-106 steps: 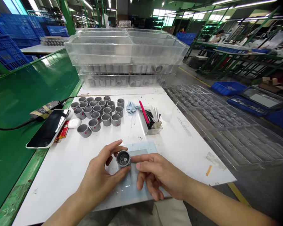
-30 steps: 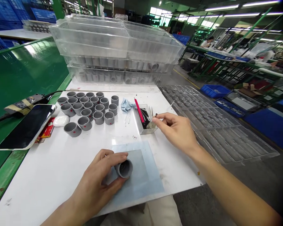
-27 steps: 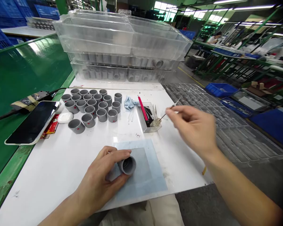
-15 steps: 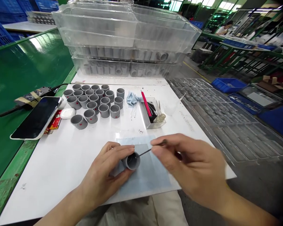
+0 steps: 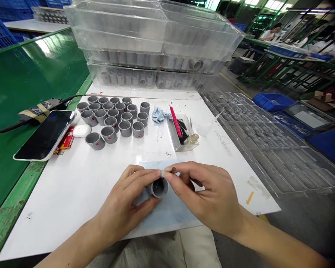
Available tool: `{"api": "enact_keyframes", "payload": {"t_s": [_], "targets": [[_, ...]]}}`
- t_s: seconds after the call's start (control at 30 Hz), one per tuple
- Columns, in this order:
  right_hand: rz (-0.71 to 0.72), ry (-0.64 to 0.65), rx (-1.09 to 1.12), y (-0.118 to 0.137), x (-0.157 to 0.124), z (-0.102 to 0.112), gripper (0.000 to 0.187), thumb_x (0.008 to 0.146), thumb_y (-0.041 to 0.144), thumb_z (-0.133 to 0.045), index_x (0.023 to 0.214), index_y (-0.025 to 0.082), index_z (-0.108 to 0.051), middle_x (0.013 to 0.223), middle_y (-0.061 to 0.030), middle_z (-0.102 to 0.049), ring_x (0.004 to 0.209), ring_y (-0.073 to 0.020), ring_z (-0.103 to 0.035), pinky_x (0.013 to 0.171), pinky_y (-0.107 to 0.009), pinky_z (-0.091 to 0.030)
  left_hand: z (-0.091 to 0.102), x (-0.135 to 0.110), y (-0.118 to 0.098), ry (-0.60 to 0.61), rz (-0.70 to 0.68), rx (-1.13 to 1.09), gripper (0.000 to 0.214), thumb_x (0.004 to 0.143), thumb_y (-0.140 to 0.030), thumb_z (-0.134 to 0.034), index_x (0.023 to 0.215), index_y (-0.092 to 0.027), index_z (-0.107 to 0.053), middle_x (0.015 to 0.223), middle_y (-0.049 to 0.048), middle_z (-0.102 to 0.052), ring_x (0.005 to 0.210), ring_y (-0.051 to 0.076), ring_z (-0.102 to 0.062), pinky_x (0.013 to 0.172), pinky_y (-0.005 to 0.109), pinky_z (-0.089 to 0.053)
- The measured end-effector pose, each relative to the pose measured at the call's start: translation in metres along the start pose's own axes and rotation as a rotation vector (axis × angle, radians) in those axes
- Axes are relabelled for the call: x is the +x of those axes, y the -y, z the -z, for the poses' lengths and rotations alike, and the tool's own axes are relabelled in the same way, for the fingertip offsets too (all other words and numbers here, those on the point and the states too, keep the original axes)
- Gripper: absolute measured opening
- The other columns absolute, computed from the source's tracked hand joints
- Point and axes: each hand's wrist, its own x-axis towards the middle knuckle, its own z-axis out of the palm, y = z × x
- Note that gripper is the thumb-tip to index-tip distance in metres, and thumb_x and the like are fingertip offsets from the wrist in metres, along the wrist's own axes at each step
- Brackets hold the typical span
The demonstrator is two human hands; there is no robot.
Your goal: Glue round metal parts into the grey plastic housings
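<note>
My left hand (image 5: 128, 199) is closed around a grey cylindrical cup-like part (image 5: 159, 188), its open end tilted toward me above a pale blue sheet (image 5: 175, 212). Something dark shows inside the part. Between thumb and fingertips, my right hand (image 5: 203, 193) pinches a thin tool with a dark end (image 5: 173, 170), right at the part's rim. The tool's shaft is mostly hidden now, so I cannot tell how far it reaches into the part. Several similar grey cylinders (image 5: 125, 129), some with small red marks, stand upright farther back on the white table (image 5: 72, 201).
A small clear box (image 5: 184, 145) with a red pen-like tool (image 5: 175, 121) stands behind the hands, beside a crumpled blue cloth (image 5: 158, 114). Stacked clear trays (image 5: 123, 41) fill the back. A phone (image 5: 46, 134) and white case (image 5: 82, 130) lie left. Clear trays (image 5: 273, 149) lie right.
My right hand has moved left, bringing the thin tool up to the grey part's rim; its shaft was visible before. My left hand keeps its hold, and the view has shifted slightly.
</note>
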Motion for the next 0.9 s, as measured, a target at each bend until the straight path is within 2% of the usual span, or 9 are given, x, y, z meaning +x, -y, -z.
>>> {"api": "enact_keyframes", "payload": {"t_s": [0.07,0.13,0.27,0.33,0.4,0.57,0.73,0.83,0.9], "targets": [[-0.031,-0.002,0.026,0.005,0.001,0.006,0.004,0.09,0.017,-0.073,0.088,0.02,-0.074,0.055,0.0072,-0.06,0.046,-0.007,-0.051,0.045,-0.022,-0.042,0.0,0.0,0.0,-0.012,0.015,-0.012,0.054,0.096,-0.007,-0.065,0.142,-0.031,-0.052,0.13,0.0027,-0.068,0.115,0.02,-0.054,0.097,0.036,-0.052],[-0.081,-0.055,0.054,0.007,0.001,0.015,0.007,0.089,0.019,-0.074,0.092,0.025,-0.075,0.058,0.0068,-0.063,0.045,-0.0083,-0.052,0.042,-0.023,-0.041,0.0,0.0,0.0,-0.012,0.039,-0.019,0.054,0.095,-0.008,-0.065,0.142,-0.031,-0.053,0.127,0.0027,-0.068,0.114,0.02,-0.055,0.096,0.036,-0.052],[-0.08,-0.351,0.029,-0.004,0.006,0.035,0.014,0.087,0.023,-0.08,0.098,0.032,-0.08,0.067,0.0045,-0.068,0.043,-0.0097,-0.046,0.04,-0.028,-0.038,0.0,-0.001,-0.001,-0.01,0.062,-0.025,0.055,0.095,-0.007,-0.065,0.143,-0.031,-0.054,0.126,0.0018,-0.069,0.112,0.019,-0.055,0.095,0.034,-0.052],[-0.043,-0.481,-0.017,-0.018,0.014,0.043,0.01,0.087,0.025,-0.08,0.096,0.029,-0.08,0.072,0.0017,-0.07,0.048,-0.0113,-0.047,0.044,-0.029,-0.038,0.0,-0.001,-0.001,-0.009,0.062,-0.03,0.055,0.095,-0.007,-0.064,0.143,-0.031,-0.053,0.126,0.0017,-0.068,0.112,0.019,-0.054,0.095,0.033,-0.052],[-0.037,-0.53,-0.057,-0.035,0.022,0.049,0.006,0.088,0.026,-0.078,0.094,0.026,-0.08,0.073,0.0002,-0.07,0.052,-0.0125,-0.051,0.048,-0.03,-0.04,0.0,-0.002,0.0,-0.009,0.062,-0.024,0.054,0.096,-0.008,-0.063,0.143,-0.032,-0.053,0.124,0.0015,-0.068,0.111,0.019,-0.055,0.094,0.033,-0.053],[-0.12,-0.503,-0.113,-0.069,0.035,0.058,0.009,0.09,0.03,-0.076,0.091,0.021,-0.076,0.058,0.0047,-0.057,0.05,-0.0107,-0.047,0.051,-0.028,-0.038,-0.003,-0.005,0.002,-0.02,0.081,-0.001,0.051,0.099,-0.014,-0.061,0.145,-0.034,-0.052,0.122,0.0014,-0.069,0.114,0.02,-0.055,0.093,0.031,-0.052],[-0.2,-0.455,-0.09,-0.08,0.038,0.056,0.017,0.092,0.034,-0.072,0.09,0.017,-0.072,0.054,0.0076,-0.047,0.049,-0.0092,-0.041,0.053,-0.027,-0.035,-0.006,-0.005,0.0,-0.043,0.161,0.011,0.045,0.1,-0.022,-0.059,0.141,-0.04,-0.055,0.123,0.0002,-0.07,0.114,0.02,-0.059,0.094,0.031,-0.052],[-0.246,-0.367,-0.06,-0.081,0.039,0.055,0.021,0.093,0.037,-0.069,0.09,0.016,-0.071,0.053,0.0078,-0.046,0.049,-0.0093,-0.041,0.053,-0.026,-0.035,-0.005,-0.003,-0.005,-0.066,0.269,-0.002,0.04,0.097,-0.031,-0.064,0.135,-0.042,-0.061,0.118,0.0008,-0.07,0.103,0.021,-0.064,0.09,0.032,-0.054],[-0.261,-0.356,-0.058,-0.081,0.039,0.055,0.024,0.093,0.04,-0.068,0.089,0.016,-0.071,0.053,0.0076,-0.044,0.05,-0.0094,-0.039,0.054,-0.026,-0.034,-0.004,-0.001,-0.008,-0.093,0.379,-0.003,0.036,0.092,-0.039,-0.068,0.129,-0.041,-0.067,0.118,0.001,-0.07,0.095,0.022,-0.065,0.088,0.033,-0.055]]}}
